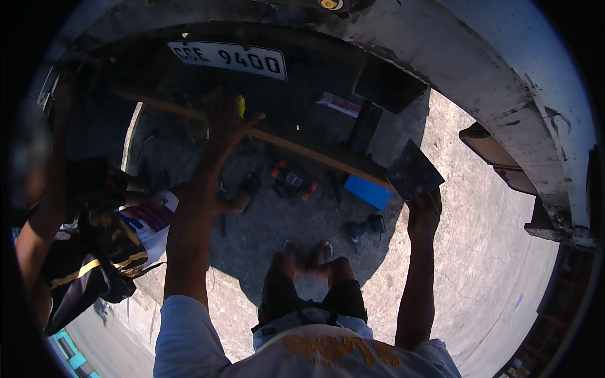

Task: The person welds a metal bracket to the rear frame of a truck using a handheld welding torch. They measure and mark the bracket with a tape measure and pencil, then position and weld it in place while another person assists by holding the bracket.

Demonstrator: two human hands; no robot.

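Note:
A long brown bar (pixel 315 153) slants across the view beneath the rear of a vehicle. Over its left part lies my left hand (pixel 228 123), gripping it with the thumb stretched to the right; its other fingers are in deep shadow. A small bright yellow object (pixel 241 106) shows beside those fingers, its kind unclear. By the right end of the bar, my right hand (pixel 425 208) is closed on the lower edge of a dark flat plate (pixel 414 169). A thin orange-brown stick shows at these fingers.
A licence plate (pixel 228 59) hangs above the bar, under the pale bumper (pixel 504 88). A co-worker's hand (pixel 236 200) and striped bag (pixel 88 252) are at left. On the concrete lie an orange-black tool (pixel 293 179), a blue box (pixel 368 191) and dark tools (pixel 365 230).

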